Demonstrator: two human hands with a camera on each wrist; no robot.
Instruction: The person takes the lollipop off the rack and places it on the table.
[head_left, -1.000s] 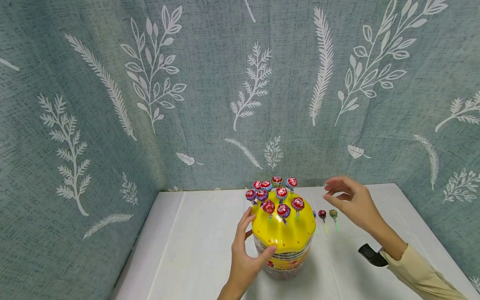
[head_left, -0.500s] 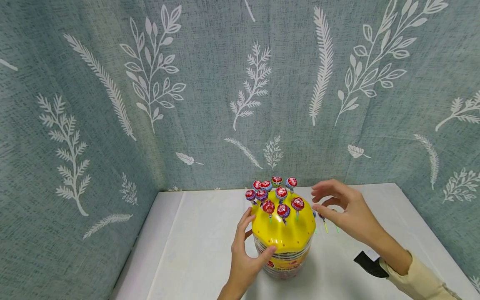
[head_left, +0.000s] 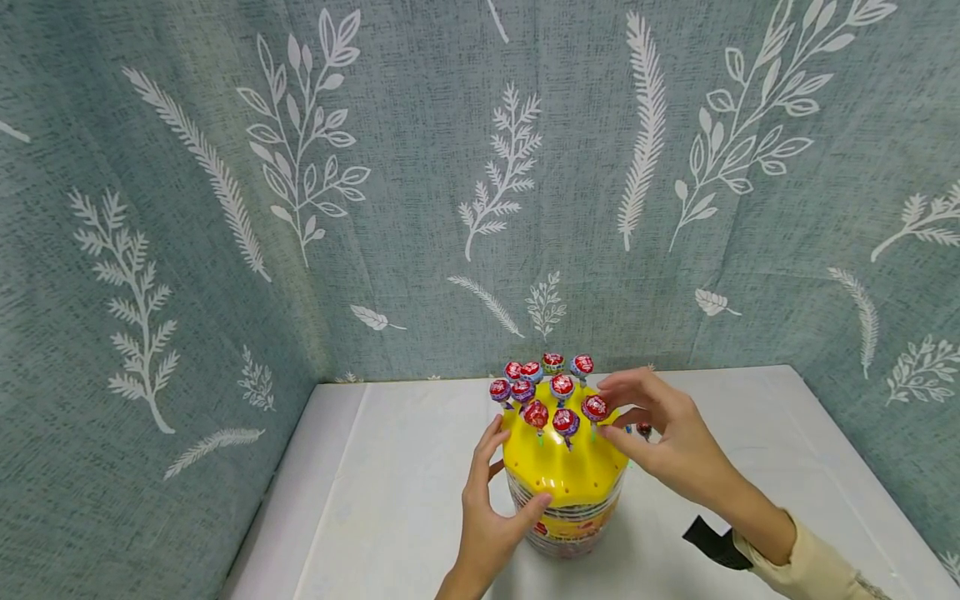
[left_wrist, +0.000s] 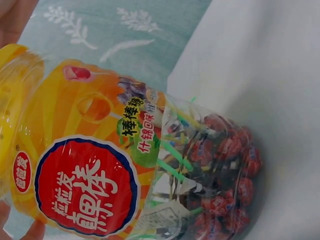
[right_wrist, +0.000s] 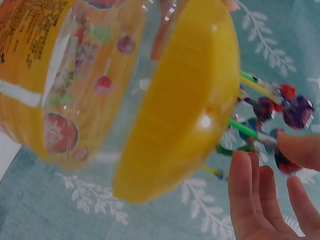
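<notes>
A candy jar is steadied on a white table, right of centre in the head view, as ten wrapped lollipops are displayed on its domed yellow lid. The lid is held at its left side by a person's left hand, in a wide grip: the thumb is laid on the front rim and the fingers are set farther back along the edge.

At the opposite side, a red-topped lollipop is framed between the thumb and fingers of the right hand, which are held curved and slightly apart. In the right wrist view its green stick is seen rising from the lid near the thumb; the contact there is unclear, and whether the candy is pinched cannot be told.

More lollipops, mostly red-wrapped, are packed in the clear base of the jar, below an orange label marked with a round red badge and white characters. Just beside the jar, a dark red lollipop is left partly covered by the right hand.

The right arm is dressed in a cream sleeve, with a black strap jutting out at the wrist. The scene is backed by grey-green cloth printed with white leaves.
</notes>
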